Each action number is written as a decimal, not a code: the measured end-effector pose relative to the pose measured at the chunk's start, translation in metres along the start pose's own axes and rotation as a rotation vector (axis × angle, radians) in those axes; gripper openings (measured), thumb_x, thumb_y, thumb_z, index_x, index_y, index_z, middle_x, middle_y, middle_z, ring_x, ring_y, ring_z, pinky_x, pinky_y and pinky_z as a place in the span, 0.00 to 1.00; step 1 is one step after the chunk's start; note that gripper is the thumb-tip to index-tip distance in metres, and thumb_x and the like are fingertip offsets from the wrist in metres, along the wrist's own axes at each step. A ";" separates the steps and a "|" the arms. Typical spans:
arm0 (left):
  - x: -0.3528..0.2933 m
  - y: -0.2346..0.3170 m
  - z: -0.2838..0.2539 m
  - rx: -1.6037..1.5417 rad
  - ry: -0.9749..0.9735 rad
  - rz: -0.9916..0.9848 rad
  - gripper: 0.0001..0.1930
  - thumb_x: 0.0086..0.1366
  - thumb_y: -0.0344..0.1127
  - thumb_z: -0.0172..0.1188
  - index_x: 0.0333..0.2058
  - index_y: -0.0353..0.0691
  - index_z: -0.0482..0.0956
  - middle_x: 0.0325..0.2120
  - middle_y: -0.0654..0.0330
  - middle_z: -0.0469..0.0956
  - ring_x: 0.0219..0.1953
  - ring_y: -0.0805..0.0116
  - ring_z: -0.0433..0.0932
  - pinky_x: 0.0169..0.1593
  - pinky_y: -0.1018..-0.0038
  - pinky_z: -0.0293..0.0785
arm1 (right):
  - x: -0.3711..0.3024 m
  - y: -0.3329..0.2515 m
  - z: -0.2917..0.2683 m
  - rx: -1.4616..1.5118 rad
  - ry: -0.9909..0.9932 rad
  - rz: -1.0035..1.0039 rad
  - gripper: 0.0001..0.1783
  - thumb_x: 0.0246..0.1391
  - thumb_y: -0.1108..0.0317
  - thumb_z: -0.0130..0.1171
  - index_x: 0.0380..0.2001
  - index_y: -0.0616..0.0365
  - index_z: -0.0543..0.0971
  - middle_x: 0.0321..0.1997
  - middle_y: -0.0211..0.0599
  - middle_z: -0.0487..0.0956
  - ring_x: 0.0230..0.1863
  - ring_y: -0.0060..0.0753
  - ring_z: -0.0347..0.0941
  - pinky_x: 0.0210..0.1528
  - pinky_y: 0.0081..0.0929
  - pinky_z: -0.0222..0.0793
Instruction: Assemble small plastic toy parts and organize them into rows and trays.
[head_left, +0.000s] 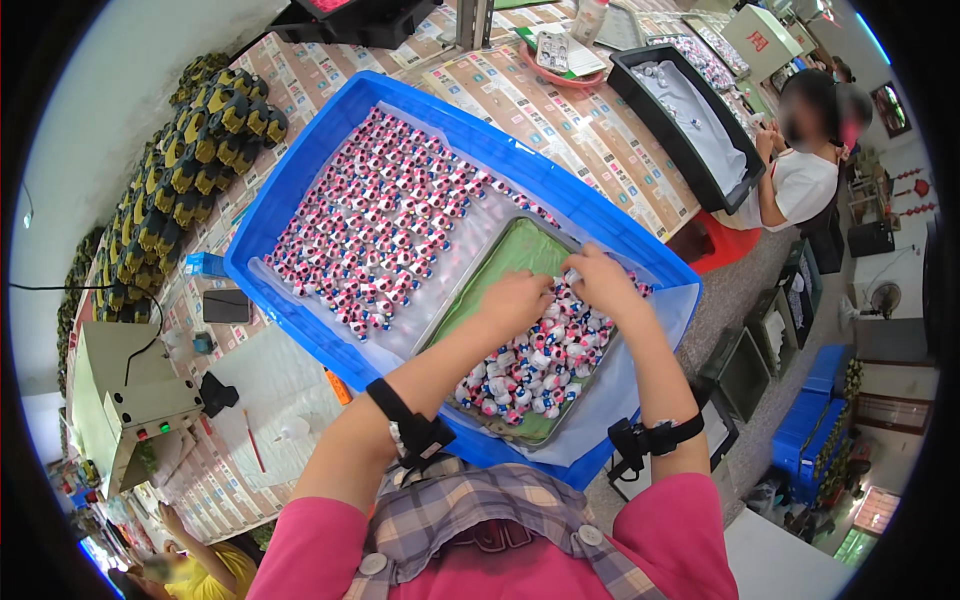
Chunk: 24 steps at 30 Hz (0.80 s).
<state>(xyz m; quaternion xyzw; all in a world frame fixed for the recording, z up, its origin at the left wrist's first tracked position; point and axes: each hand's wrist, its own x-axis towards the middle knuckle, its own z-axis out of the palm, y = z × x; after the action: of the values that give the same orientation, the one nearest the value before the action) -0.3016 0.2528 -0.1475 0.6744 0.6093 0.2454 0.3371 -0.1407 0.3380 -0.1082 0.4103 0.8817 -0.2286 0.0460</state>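
A metal tray (433, 335) with a green lining stands inside a large blue plastic tub (262, 232). Small pink, white and blue figurines (545, 352) lie heaped in the tray's near right part. My left hand (518, 303) is over the heap's far left edge, its fingers curled together. Just right of it, my right hand (603, 283) bends its fingers down at the figurines. Whatever lies between the fingertips of either hand is too small and hidden to make out. More figurines (370, 215) stand in close rows on white sheeting at the tub's left.
Stacked black and yellow pieces (185, 170) line the table's left. A grey-green machine (140, 400) and a dark phone-like slab (227, 306) are nearer. A black bin (690, 130) stands beyond the tub's right; a person in white (800, 185) works beside it. Another person in yellow (205, 570) is at lower left.
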 end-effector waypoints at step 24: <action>0.015 -0.032 -0.005 -0.119 0.053 -0.177 0.13 0.50 0.38 0.60 0.32 0.37 0.75 0.28 0.53 0.75 0.33 0.56 0.75 0.38 0.65 0.71 | 0.077 -0.026 0.024 0.098 0.143 -0.006 0.12 0.39 0.67 0.62 0.29 0.59 0.76 0.30 0.43 0.76 0.33 0.45 0.73 0.36 0.36 0.68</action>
<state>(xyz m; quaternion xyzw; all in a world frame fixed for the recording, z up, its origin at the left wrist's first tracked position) -0.3239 0.2698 -0.1692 0.5900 0.6595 0.2682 0.3808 -0.2133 0.3675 -0.1406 0.4246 0.8717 -0.2418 -0.0377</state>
